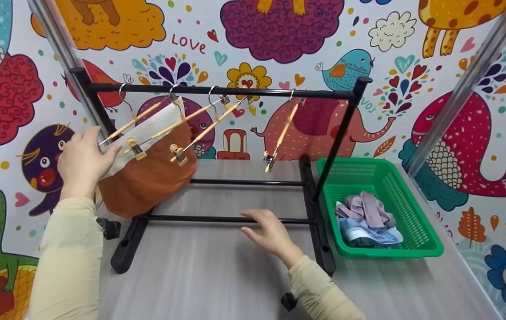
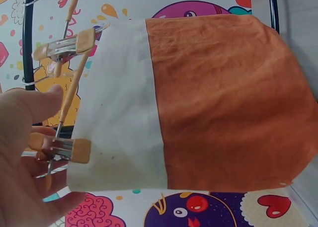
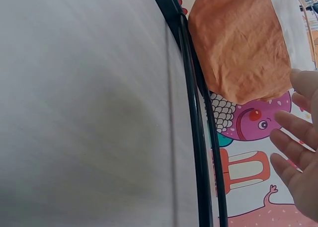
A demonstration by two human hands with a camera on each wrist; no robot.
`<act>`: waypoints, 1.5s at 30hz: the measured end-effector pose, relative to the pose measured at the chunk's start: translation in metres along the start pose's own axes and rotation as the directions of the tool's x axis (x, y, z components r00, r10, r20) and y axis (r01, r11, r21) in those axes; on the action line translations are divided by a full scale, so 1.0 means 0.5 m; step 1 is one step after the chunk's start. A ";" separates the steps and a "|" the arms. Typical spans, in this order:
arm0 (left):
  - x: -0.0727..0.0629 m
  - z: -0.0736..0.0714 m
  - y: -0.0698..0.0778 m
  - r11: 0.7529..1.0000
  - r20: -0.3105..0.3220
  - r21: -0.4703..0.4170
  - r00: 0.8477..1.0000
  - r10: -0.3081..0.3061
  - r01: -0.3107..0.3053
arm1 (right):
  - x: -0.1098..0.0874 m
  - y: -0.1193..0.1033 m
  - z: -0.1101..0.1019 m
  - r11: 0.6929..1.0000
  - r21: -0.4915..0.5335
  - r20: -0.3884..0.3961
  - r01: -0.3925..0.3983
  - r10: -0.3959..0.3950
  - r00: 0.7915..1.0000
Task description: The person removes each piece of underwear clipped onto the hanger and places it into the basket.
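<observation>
A white and rust-orange cloth (image 1: pixel 157 178) hangs at the left end of a black garment rack (image 1: pixel 253 92), clipped to the leftmost wooden clip hanger (image 1: pixel 124 127). My left hand (image 1: pixel 85 160) is at the near end of that hanger. In the left wrist view, its thumb and fingers spread around the near clip (image 2: pixel 62 147), which bites the white band of the cloth. Low in front of the rack, my right hand (image 1: pixel 268 233) hovers with fingers loosely extended, holding nothing; the right wrist view shows those fingers (image 3: pixel 293 147) apart from the cloth.
More wooden clip hangers hang from the bar, including one (image 1: pixel 284 131) toward the right. Beside the rack's right foot (image 1: pixel 317 231) stands a green basket (image 1: pixel 417 222) with mauve cloth (image 1: pixel 368 209) and blue cloth (image 1: pixel 370 231) inside. Behind is a cartoon-patterned wall (image 1: pixel 253 40).
</observation>
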State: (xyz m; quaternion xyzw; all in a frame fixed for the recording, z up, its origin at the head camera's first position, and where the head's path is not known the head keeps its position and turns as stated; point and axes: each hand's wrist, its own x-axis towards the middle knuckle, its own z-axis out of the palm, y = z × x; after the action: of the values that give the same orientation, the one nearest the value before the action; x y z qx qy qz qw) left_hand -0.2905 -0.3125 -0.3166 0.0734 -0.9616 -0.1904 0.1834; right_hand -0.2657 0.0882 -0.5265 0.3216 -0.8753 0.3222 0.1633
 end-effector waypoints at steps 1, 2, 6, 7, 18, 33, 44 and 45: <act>0.000 -0.001 -0.001 1.000 0.012 -0.003 1.000 0.002 -0.002 | -0.001 0.000 0.001 1.000 0.002 0.004 -0.004 0.004 1.000; 0.001 -0.001 -0.003 1.000 0.023 -0.006 1.000 0.005 -0.005 | -0.002 -0.001 0.002 1.000 0.002 0.007 -0.007 0.007 1.000; 0.004 -0.003 -0.007 1.000 0.050 -0.024 0.999 0.017 -0.016 | -0.004 -0.001 0.006 1.000 -0.004 0.007 0.000 0.000 1.000; 0.005 -0.003 -0.007 0.999 0.053 -0.030 0.998 0.019 -0.017 | -0.004 -0.001 0.006 1.000 -0.003 0.006 0.003 -0.003 1.000; 0.001 -0.001 0.001 0.998 0.007 -0.045 0.999 0.045 -0.045 | 0.013 -0.023 0.002 1.000 0.031 0.019 0.001 -0.002 1.000; -0.003 -0.003 0.008 0.996 -0.016 -0.087 1.000 -0.013 0.012 | 0.064 -0.051 0.002 0.999 0.031 0.076 -0.019 0.017 0.997; -0.023 -0.012 -0.008 0.991 -0.142 -0.135 0.989 -0.032 0.013 | 0.084 -0.059 -0.003 0.997 0.072 0.072 0.009 -0.014 0.997; -0.026 -0.011 -0.011 0.991 -0.148 -0.134 0.988 -0.033 0.013 | 0.085 -0.058 -0.002 0.997 0.073 0.070 0.011 -0.016 0.997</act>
State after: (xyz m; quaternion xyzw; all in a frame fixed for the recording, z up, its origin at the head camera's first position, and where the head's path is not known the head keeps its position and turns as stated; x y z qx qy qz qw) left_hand -0.2759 -0.3164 -0.3185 0.0861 -0.9295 -0.2497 0.2574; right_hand -0.2775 0.0528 -0.4915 0.3445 -0.8660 0.3410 0.1227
